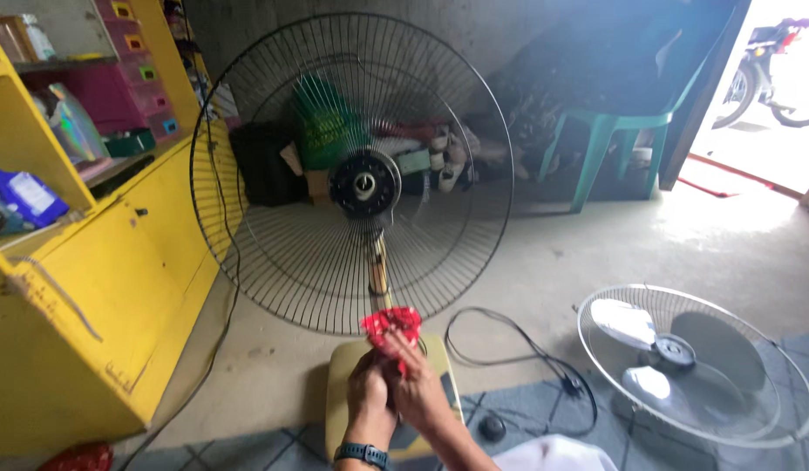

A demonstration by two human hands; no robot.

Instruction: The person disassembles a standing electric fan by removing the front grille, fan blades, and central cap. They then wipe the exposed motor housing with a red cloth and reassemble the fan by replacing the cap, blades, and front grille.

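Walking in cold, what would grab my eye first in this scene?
Probably the big round wire fan guard standing upright at centre, with a yellow cabinet to its left. Just below it, the left hand and right hand together grip a bright red cloth. A white fan lies on the floor at right.

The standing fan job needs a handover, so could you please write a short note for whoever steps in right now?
Left hand and right hand: both gripping the crumpled red cloth at the foot of the fan's pole.
Black wire-grille standing fan: upright on its beige base, no blades visible.
White-grilled fan head with white blades: lying on the floor, right.
Black power cord: loose on the floor.
Wiping progress: cannot tell.
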